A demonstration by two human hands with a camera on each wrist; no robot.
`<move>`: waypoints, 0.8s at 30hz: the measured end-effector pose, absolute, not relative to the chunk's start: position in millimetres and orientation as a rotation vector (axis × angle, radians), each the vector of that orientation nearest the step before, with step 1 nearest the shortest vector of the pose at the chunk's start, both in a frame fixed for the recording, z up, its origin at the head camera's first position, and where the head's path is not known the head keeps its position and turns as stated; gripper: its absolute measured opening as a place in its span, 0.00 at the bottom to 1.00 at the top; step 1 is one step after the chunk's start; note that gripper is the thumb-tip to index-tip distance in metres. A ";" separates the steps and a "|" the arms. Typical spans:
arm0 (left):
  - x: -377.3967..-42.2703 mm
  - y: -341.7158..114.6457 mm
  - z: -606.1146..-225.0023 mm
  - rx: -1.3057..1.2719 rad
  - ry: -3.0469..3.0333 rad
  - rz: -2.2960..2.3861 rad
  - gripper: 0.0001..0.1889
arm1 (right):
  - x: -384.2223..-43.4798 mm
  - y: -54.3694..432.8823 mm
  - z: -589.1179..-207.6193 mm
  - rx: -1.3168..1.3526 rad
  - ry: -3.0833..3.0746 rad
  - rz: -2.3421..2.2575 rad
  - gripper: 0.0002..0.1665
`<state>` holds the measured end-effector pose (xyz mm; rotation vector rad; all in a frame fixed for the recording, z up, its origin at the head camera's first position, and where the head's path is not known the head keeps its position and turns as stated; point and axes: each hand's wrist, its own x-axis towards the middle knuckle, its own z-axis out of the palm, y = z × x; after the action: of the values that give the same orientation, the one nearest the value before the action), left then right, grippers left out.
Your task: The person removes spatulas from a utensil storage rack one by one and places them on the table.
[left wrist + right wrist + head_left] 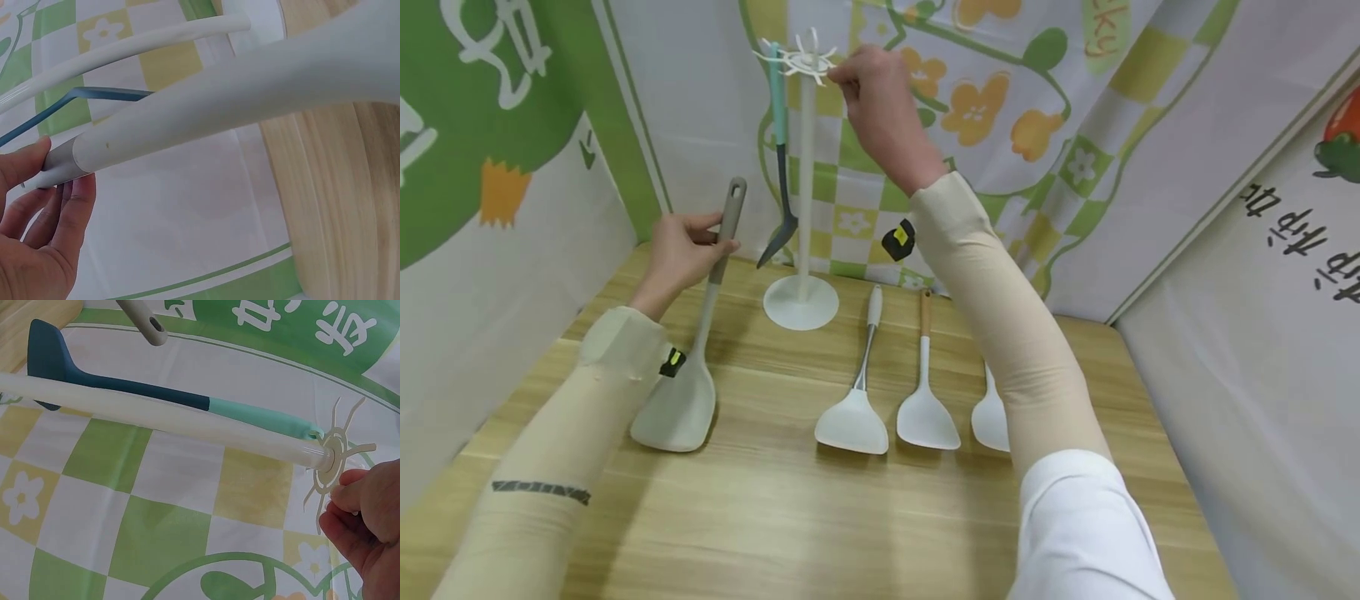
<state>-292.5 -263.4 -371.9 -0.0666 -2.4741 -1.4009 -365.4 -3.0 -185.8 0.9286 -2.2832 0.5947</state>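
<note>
My left hand (679, 254) grips the grey handle of a cream-headed spatula (679, 410). Its handle leans up and its broad head is low, close over the tabletop at left. The left wrist view shows thumb and fingers around the grey part of the spatula's handle (61, 164). Up at the top of a white utensil stand (806, 183), my right hand (887, 104) pinches one arm of the hook ring (337, 465). A dark blue spatula with a turquoise handle (778, 104) hangs from a hook on the ring's left side.
On the wooden table (752, 508) lie a spatula with a white and metal handle (852, 423), one with a wooden handle (927, 417), and another white utensil (991, 417) partly behind my right arm. A patterned cloth (977, 108) hangs behind the stand; walls flank the table.
</note>
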 end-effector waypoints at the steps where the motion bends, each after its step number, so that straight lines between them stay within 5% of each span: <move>1: -291.8 -264.1 -372.3 -0.061 -2.476 -1.396 0.28 | -365.4 -4.2 -185.6 0.924 -2.285 0.596 0.15; 24: -302.4 -273.6 -384.6 -0.049 -2.484 -1.315 0.26 | -359.1 -15.8 -180.4 0.907 -2.308 0.640 0.14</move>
<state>-302.4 -273.6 -384.6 -0.0494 -2.4837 -1.3153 -359.1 -15.8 -180.4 0.9069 -2.3075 0.6405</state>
